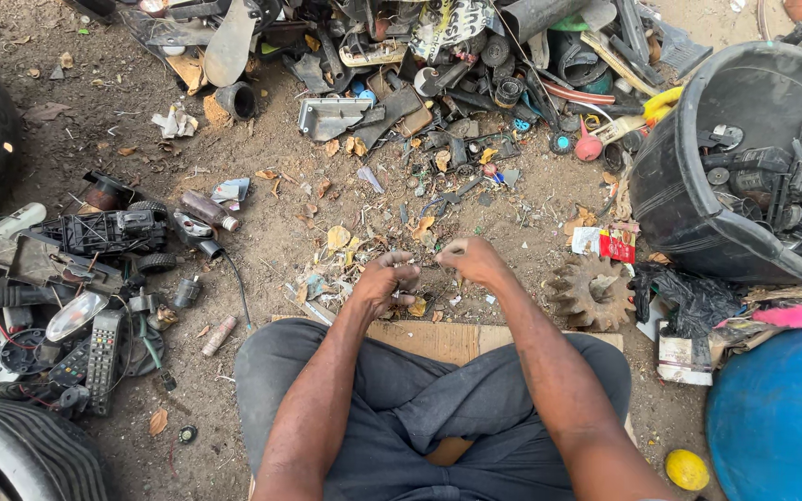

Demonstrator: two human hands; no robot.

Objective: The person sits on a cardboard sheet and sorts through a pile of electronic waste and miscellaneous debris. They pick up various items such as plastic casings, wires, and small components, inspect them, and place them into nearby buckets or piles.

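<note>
- Head view: left hand [388, 278] and right hand [472, 260] pinch a small scrap piece [429, 269] between them, fingers closed.
- Step seems prying apart; next needs firm, opposed pull.

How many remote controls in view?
2, side by side at lower left: a larger dark remote and a smaller one on its left. More may be buried in the scrap.
</note>
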